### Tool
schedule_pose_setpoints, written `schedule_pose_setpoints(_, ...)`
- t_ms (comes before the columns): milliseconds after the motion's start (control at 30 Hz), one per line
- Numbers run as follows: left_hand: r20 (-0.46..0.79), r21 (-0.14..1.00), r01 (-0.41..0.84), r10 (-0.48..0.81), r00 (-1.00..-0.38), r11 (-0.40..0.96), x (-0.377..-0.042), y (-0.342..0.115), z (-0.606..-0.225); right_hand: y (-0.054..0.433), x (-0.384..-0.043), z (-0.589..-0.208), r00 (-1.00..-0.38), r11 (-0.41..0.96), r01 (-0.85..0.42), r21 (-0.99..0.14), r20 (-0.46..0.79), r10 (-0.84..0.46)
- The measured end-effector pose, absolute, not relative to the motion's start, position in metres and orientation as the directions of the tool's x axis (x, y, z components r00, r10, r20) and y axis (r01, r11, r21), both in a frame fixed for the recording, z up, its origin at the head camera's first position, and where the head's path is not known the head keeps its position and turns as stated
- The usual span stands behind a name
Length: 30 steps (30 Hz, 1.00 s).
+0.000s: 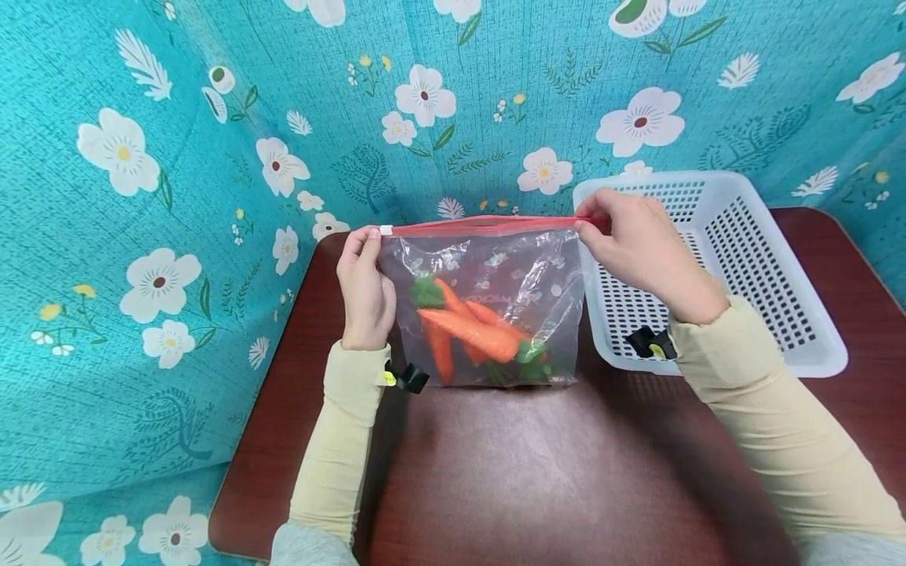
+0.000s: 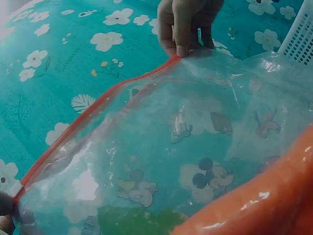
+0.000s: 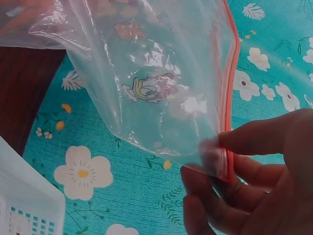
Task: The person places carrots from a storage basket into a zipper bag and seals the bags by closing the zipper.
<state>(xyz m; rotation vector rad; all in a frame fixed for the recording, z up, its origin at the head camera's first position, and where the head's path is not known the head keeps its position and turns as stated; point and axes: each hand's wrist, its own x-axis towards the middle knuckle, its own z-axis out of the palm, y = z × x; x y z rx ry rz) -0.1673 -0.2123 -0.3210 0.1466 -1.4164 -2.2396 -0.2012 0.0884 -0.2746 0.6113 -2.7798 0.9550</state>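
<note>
A clear zipper bag (image 1: 488, 259) with a red zip strip and printed cartoon figures hangs upright between both hands. Several orange carrots (image 1: 470, 332) with green tops lie inside, toward its bottom. My left hand (image 1: 366, 287) pinches the upper left corner, right at the white zip slider (image 1: 385, 230). At the opposite upper corner, my right hand (image 1: 640, 248) pinches the red strip between thumb and fingers. In the left wrist view the red strip (image 2: 98, 105) stretches from slider to right hand, its two edges parted in the middle. The right wrist view shows the right fingertips (image 3: 239, 142) on the strip's end.
A white perforated plastic basket (image 1: 771, 259) stands on the right of the dark brown table (image 1: 538, 472), partly behind the right forearm. Turquoise flowered cloth (image 1: 481, 118) hangs behind and to the left of the table.
</note>
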Motion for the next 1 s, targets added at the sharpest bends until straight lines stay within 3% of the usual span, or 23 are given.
schedule_pose_setpoints(333, 0.154, 0.863, 0.348, -0.466, -0.871, -0.366, -0.168, -0.209, -0.323, 0.067, -0.187, -0.266, -0.836, 0.705, -0.545, -0.454, 0.352, -0.42)
schedule_pose_setpoints(1000, 0.24, 0.865, 0.387, -0.413, -0.879, -0.321, -0.162, -0.208, -0.322, -0.02, -0.175, -0.253, -0.717, 0.616, -0.697, -0.367, 0.373, -0.589)
